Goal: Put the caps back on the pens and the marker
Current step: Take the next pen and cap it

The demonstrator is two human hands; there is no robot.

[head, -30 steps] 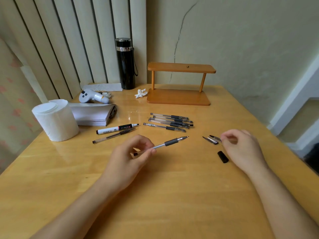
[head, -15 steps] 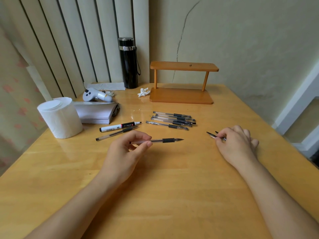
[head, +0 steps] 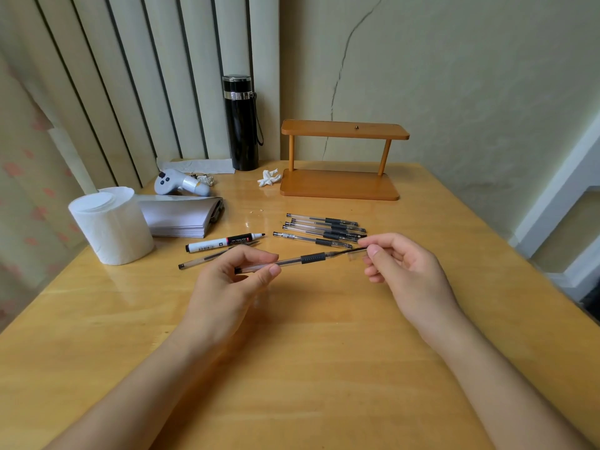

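The pen (head: 292,260) is in the air above the table (head: 324,368), pinched at its back end by the left hand (head: 227,284). The right hand (head: 406,271) pinches a clear cap (head: 357,253) right at the tip. If the cap goes on crooked, it may slip off and fall. A marker (head: 224,242) lies nearby with no cap.

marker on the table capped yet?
No: the marker lies beside the paper roll with its black tip bare, and neither hand touches it.
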